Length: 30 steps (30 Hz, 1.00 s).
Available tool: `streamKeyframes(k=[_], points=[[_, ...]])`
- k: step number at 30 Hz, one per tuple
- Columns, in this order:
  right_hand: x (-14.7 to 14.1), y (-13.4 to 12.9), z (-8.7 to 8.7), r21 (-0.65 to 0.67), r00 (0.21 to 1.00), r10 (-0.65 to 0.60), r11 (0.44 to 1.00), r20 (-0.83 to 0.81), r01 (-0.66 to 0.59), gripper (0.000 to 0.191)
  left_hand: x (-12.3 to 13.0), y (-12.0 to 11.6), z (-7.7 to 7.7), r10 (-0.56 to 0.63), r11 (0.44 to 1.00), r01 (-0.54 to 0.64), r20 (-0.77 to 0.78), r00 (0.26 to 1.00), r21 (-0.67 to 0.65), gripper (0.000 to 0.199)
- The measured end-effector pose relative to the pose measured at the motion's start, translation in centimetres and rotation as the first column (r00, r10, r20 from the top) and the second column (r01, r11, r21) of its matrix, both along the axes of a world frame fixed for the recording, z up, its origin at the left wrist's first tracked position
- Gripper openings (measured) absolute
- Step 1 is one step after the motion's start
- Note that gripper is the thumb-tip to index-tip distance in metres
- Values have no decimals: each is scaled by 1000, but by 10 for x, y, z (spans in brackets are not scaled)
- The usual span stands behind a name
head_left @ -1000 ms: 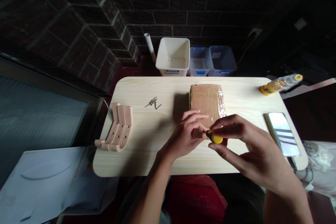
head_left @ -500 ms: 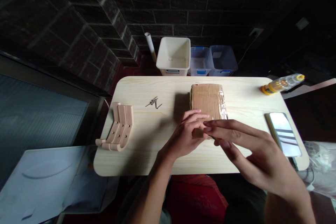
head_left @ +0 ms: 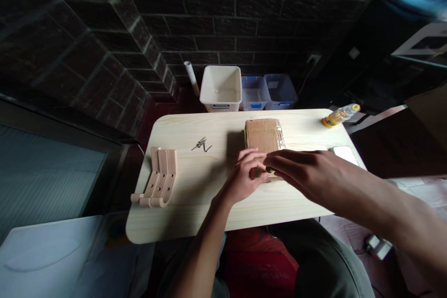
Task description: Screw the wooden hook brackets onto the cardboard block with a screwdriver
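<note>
A taped cardboard box (head_left: 262, 134) lies on the pale wooden table (head_left: 188, 123). At its near edge my left hand (head_left: 244, 177) is closed around a small wooden piece (head_left: 256, 172), whose end shows between the fingers. My right hand (head_left: 296, 165) comes in from the right with its fingers together, pinching a small dark object (head_left: 269, 169) close to that piece. Most of this object is hidden by the fingers. To the left lie several dark screws (head_left: 201, 144) in a loose pile. Curved wooden pieces with holes (head_left: 162, 177) rest at the table's left end.
A clear bottle with a yellow base (head_left: 340, 115) stands at the back right corner. A phone (head_left: 345, 153) lies partly behind my right arm. Beyond the back edge are a white bin (head_left: 221, 84) and two clear bins (head_left: 254, 93).
My right hand has turned over, its back now up and its fingers closed together at the wooden piece. The camera view has shifted, so the phone is now partly covered by my arm.
</note>
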State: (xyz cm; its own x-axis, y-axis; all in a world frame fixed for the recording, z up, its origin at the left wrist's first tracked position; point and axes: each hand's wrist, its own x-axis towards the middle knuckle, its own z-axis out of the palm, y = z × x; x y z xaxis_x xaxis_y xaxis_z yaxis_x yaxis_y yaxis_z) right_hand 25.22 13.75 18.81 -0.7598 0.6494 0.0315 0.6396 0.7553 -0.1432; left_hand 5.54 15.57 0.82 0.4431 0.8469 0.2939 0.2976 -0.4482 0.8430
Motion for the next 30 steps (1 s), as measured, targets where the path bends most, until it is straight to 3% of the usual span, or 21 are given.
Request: streamKeyframes(k=[6, 11, 18, 26, 30], points=[[-17, 15, 21, -121, 953, 49, 993, 298, -13, 26, 0, 1, 4, 14, 1000, -15, 15, 1000, 26, 8], [-34, 17, 23, -188, 954, -41, 977, 298, 101, 24, 1, -1, 4, 22, 999, -23, 26, 999, 37, 11], [-47, 23, 43, -238, 908, -58, 956, 416, 170, 28, 1, -1, 6, 16, 1000, -16, -4, 1000, 18, 11], [-40, 29, 23, -126, 853, 38, 991, 521, 33, 18, 4, -3, 6, 29, 1000, -29, -18, 999, 1, 6], [-47, 28, 27, -151, 859, 48, 988, 509, 34, 15, 5, -6, 7, 48, 999, -48, -32, 998, -8, 8]])
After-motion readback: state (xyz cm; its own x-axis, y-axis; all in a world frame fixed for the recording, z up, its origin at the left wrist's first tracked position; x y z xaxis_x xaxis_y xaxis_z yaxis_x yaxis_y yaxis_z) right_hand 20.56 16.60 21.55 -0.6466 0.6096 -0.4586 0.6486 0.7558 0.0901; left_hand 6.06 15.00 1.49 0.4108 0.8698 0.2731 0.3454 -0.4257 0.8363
